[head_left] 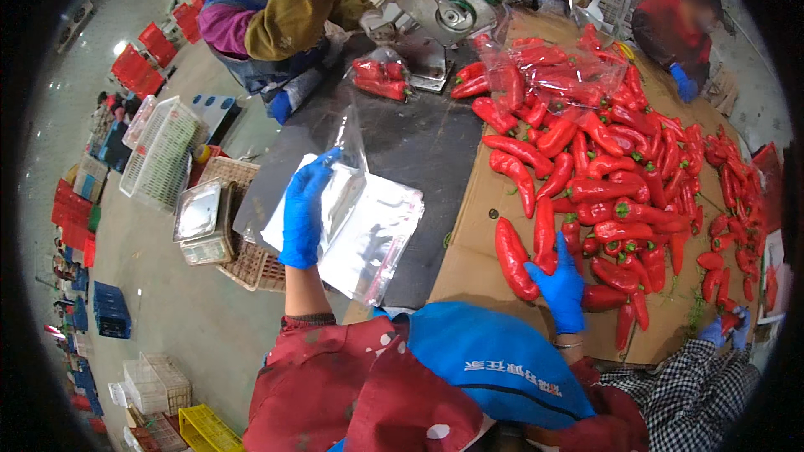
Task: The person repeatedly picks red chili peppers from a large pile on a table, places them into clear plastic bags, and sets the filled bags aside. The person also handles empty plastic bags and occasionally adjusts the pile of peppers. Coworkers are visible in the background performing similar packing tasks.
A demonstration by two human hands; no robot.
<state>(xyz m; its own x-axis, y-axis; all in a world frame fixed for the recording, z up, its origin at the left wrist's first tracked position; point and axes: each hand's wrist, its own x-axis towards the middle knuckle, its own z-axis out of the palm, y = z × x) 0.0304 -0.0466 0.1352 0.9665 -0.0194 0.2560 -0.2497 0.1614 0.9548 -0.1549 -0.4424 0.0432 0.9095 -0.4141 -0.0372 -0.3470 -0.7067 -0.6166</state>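
Observation:
My left hand [303,216], in a blue glove, pinches a clear plastic bag [350,141] at its fingertips. Below it, a stack of clear plastic bags [383,232] lies on the dark tabletop [421,144]. My right hand [559,289], also gloved in blue, rests among red peppers with thumb and forefinger apart. Its thumb is beside a large red pepper [515,257], and another red pepper [544,232] lies just beyond the gap between thumb and forefinger. I cannot tell whether the thumb touches either one.
Loose red peppers [609,188] cover the cardboard [468,263]. A bag of peppers [381,75] lies near a metal machine [449,9]. Co-workers stand across and right; one co-worker's gloved hands [725,326] hold a pepper. A weighing scale [201,213] sits left on wicker baskets [254,270].

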